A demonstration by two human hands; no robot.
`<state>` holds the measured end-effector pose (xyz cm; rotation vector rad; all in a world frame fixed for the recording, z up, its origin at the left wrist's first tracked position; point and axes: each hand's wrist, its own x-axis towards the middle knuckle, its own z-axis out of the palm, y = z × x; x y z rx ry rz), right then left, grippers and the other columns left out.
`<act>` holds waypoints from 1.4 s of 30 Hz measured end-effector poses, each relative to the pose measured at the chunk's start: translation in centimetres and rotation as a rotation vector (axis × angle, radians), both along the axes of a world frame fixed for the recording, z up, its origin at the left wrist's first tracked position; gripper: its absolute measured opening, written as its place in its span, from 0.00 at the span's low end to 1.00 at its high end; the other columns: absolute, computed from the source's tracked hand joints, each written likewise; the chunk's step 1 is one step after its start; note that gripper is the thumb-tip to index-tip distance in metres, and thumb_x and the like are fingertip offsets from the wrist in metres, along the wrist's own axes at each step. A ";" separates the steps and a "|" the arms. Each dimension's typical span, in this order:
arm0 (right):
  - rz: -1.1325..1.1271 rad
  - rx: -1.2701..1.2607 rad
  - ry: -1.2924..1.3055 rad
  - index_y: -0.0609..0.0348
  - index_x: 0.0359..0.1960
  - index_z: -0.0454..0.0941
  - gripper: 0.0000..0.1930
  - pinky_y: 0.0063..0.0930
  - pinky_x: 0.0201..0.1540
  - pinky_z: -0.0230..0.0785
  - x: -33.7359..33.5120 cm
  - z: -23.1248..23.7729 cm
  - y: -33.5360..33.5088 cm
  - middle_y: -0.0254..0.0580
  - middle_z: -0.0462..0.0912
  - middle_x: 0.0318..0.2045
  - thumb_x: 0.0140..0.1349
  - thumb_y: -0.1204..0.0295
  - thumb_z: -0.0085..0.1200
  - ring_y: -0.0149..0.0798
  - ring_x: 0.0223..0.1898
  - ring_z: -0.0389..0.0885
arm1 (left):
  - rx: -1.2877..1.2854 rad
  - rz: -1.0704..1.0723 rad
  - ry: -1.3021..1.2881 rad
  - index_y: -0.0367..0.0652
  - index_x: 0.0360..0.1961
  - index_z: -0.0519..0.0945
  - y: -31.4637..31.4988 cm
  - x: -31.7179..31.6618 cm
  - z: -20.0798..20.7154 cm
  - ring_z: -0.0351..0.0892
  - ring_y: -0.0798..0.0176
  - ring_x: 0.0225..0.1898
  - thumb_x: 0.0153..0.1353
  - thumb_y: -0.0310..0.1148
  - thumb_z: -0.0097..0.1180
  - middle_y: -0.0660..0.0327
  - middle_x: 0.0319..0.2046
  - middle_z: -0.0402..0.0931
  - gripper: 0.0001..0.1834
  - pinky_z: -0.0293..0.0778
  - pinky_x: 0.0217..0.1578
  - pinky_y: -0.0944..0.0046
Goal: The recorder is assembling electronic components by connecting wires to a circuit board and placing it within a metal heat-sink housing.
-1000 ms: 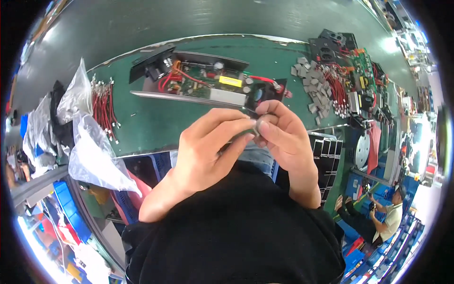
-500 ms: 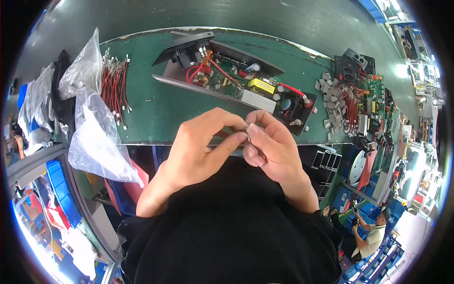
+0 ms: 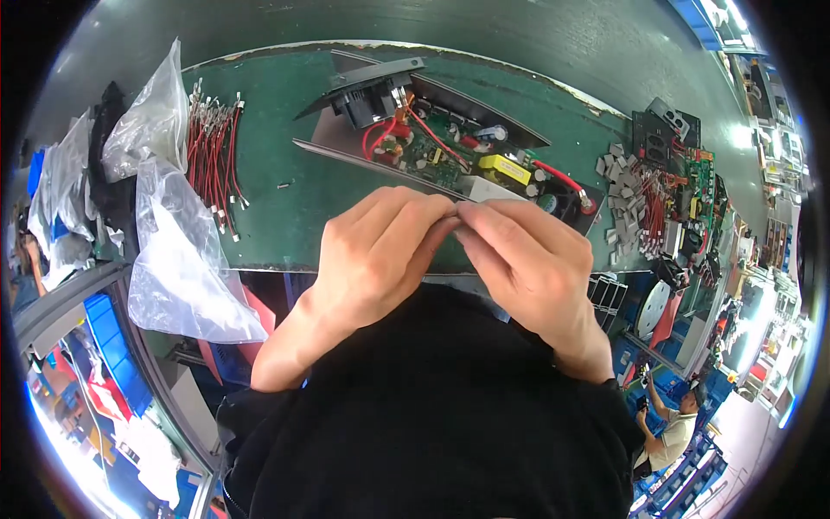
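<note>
My left hand and my right hand meet at the fingertips, just in front of an open metal case. Both are closed in a pinch, and whatever sits between the fingertips is hidden by them. Behind the hands lies the long dark metal case, tilted across the bench. Inside it show a green circuit board, a yellow transformer and red wires. A black end panel with sockets leans at its left end. My right hand covers part of the case's near side.
On the green bench, a bundle of red wires with white connectors lies left beside clear plastic bags. To the right are small grey pieces and more circuit boards. A person is at the far lower right.
Both hands have turned so their backs face up, and the fingertips have drawn together, hiding the small greyish piece glimpsed between them earlier. The bench scene has shifted slightly in view.
</note>
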<state>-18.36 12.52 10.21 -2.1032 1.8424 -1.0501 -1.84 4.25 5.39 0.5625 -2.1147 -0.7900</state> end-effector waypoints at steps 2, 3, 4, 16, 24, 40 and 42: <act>-0.016 0.049 0.055 0.61 0.37 0.85 0.11 0.30 0.32 0.78 -0.2 0.5 -0.5 0.42 0.85 0.31 0.51 0.83 0.68 0.42 0.31 0.86 | 0.019 0.002 0.008 0.39 0.40 0.80 -0.3 0.3 -0.3 0.81 0.54 0.30 0.52 0.19 0.67 0.59 0.30 0.79 0.14 0.76 0.30 0.58; -0.031 0.019 0.124 0.56 0.37 0.82 0.09 0.30 0.32 0.77 -0.7 -0.2 -1.0 0.38 0.83 0.32 0.54 0.78 0.66 0.41 0.30 0.84 | 0.000 0.105 0.034 0.38 0.41 0.80 -0.7 0.5 -0.5 0.81 0.53 0.30 0.53 0.19 0.66 0.59 0.30 0.79 0.14 0.77 0.31 0.57; -0.032 0.020 0.127 0.56 0.37 0.82 0.09 0.30 0.32 0.77 -1.0 -0.4 -1.8 0.38 0.83 0.32 0.54 0.78 0.66 0.41 0.30 0.84 | -0.019 0.210 0.061 0.37 0.42 0.81 -1.1 0.7 -0.7 0.81 0.53 0.30 0.54 0.18 0.65 0.58 0.29 0.80 0.14 0.77 0.33 0.56; 0.009 -0.109 0.389 0.54 0.32 0.83 0.08 0.27 0.26 0.72 -2.7 -4.5 -9.0 0.35 0.81 0.24 0.51 0.78 0.66 0.37 0.23 0.81 | 0.278 0.631 0.055 0.26 0.56 0.66 -1.1 2.3 -6.4 0.75 0.53 0.40 0.54 0.36 0.73 0.46 0.42 0.70 0.37 0.74 0.39 0.57; 0.089 -0.161 0.532 0.53 0.28 0.83 0.07 0.29 0.27 0.65 -2.5 -6.0 -10.0 0.31 0.77 0.24 0.48 0.77 0.67 0.35 0.21 0.76 | 0.299 0.572 0.138 0.28 0.56 0.65 -1.6 2.6 -7.3 0.75 0.55 0.38 0.53 0.37 0.73 0.47 0.43 0.70 0.38 0.74 0.38 0.59; -0.041 0.025 0.452 0.51 0.34 0.85 0.06 0.31 0.27 0.60 -1.6 -6.0 -8.9 0.32 0.76 0.20 0.54 0.75 0.64 0.40 0.19 0.71 | 0.312 0.551 0.128 0.27 0.56 0.65 -1.5 2.9 -7.5 0.76 0.58 0.37 0.55 0.38 0.73 0.47 0.44 0.69 0.37 0.75 0.37 0.61; -0.051 0.008 0.459 0.51 0.34 0.85 0.05 0.31 0.27 0.60 -1.6 -6.0 -8.9 0.32 0.77 0.20 0.55 0.74 0.64 0.40 0.18 0.71 | 0.288 0.551 0.124 0.27 0.56 0.65 -1.6 2.8 -7.5 0.76 0.58 0.37 0.55 0.38 0.73 0.47 0.44 0.69 0.37 0.75 0.37 0.61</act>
